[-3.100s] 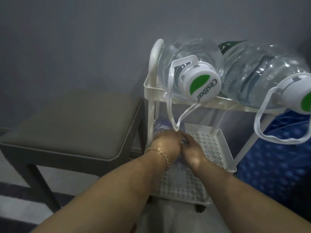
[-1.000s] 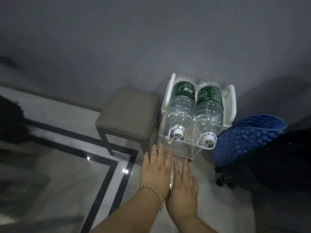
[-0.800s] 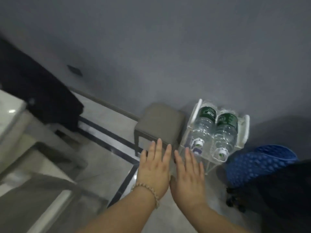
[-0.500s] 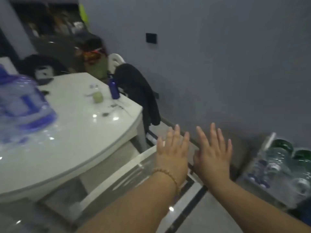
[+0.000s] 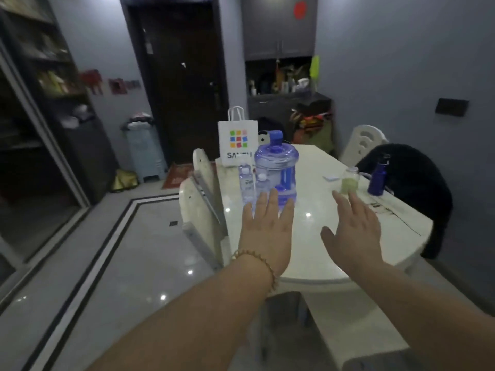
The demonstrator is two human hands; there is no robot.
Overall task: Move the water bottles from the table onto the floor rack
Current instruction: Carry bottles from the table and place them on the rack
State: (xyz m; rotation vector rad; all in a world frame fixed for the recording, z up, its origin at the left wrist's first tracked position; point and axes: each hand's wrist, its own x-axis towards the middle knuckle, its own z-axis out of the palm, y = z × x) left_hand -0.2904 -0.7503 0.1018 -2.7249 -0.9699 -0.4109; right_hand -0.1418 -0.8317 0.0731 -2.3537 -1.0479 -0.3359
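Both hands are empty and released: the left hand (image 5: 263, 231), with a bead bracelet (image 5: 257, 261) on its wrist, and the right hand (image 5: 353, 231) are held out over the near part of the white table (image 5: 316, 261), with the fingers straight and a little spread, gripping nothing. Behind the left hand's fingertips stand the task's things, on the left side of the table: two small bottles (image 5: 246, 180) with white caps, close together, and just beside them on the right a large blue jug (image 5: 277, 167) with a blue cap. The left hand covers the jug's lower part in this view, but I judge that it does not touch it yet. The small bottles should be light, with thin soft walls that dent when squeezed, so each is best taken around the middle with one hand. The jug looks stiff and smooth, and heavy if it is full, which I cannot tell; two hands seem safer, one at the moulded grip on its side or at the neck, the other under the base. Farther right stand a small jar (image 5: 349, 182) and a blue flask (image 5: 377, 175). A white paper bag (image 5: 237, 141) stands behind the jug. The floor rack is not in view.
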